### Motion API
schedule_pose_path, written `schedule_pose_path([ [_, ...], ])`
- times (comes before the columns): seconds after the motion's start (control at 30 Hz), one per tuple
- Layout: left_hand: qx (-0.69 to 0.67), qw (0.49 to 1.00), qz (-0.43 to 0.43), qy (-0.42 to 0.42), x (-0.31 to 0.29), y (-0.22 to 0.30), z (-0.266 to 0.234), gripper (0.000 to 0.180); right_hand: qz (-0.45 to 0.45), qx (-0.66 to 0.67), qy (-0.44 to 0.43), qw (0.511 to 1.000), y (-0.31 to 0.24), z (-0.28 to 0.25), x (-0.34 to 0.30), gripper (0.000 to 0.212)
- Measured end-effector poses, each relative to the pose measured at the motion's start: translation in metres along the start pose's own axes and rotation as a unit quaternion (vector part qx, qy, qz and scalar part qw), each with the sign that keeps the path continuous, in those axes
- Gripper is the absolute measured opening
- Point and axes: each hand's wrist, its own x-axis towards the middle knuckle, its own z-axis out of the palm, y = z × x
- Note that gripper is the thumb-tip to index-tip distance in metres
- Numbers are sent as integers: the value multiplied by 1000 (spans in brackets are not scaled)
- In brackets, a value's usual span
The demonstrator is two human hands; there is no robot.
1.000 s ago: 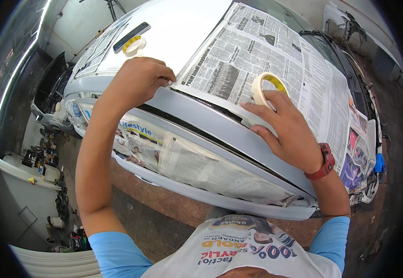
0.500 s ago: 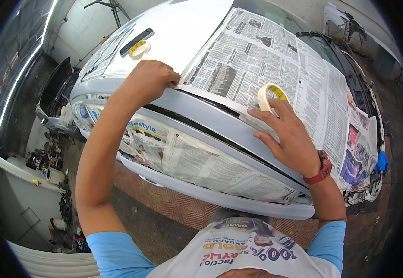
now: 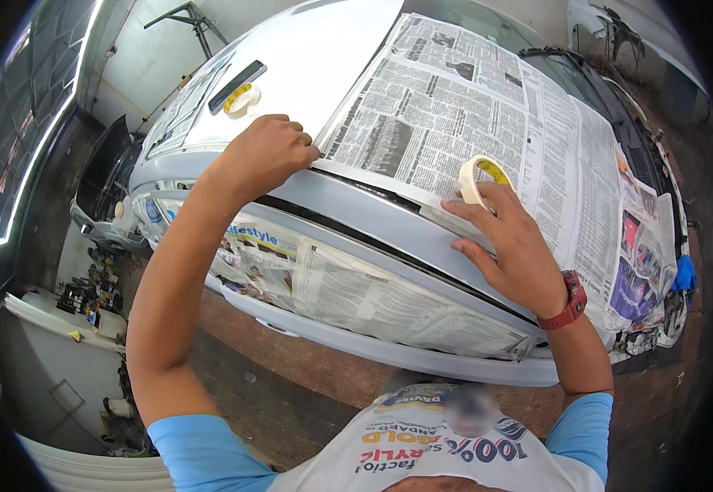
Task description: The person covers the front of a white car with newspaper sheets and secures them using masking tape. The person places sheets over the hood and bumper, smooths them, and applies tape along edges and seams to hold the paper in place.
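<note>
Altogether two tape rolls: right hand (image 3: 514, 246) fingers grip one (image 3: 479, 177); left hand (image 3: 265, 156) fingers press newspaper (image 3: 455, 107).

Newspaper masked onto a silver car hood

The left hand (image 3: 265, 156) pressed the newspaper (image 3: 455, 123) corner; the right hand (image 3: 510, 246) held a masking tape roll (image 3: 478, 178).

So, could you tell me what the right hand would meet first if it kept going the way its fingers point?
Probably the roll of masking tape right at the right hand's fingertips, then newspaper beyond it.
</note>
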Motion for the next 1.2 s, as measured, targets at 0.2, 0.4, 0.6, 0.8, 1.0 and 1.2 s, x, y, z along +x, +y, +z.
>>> schedule_pose_path([
  [0.2,-6,1000,-15,-12,1,2,-4,11,-8,1,20,1000,4,1,-3,44],
  [0.4,-51,997,-60,27,-3,7,4,10,-80,-121,4,989,15,7,-6,43],
  [0.6,-82,989,-96,81,-8,13,10,12,-61,-116,-6,991,24,9,-17,42],
  [0.8,-96,986,-108,87,-5,13,7,8,-48,-96,12,994,22,9,-24,43],
  [1.0,-155,963,-185,118,-9,23,2,8,-35,40,70,996,9,-2,-11,52],
  [1.2,-484,733,-370,302,-11,83,-18,29,30,283,-41,958,-19,-16,25,83],
])
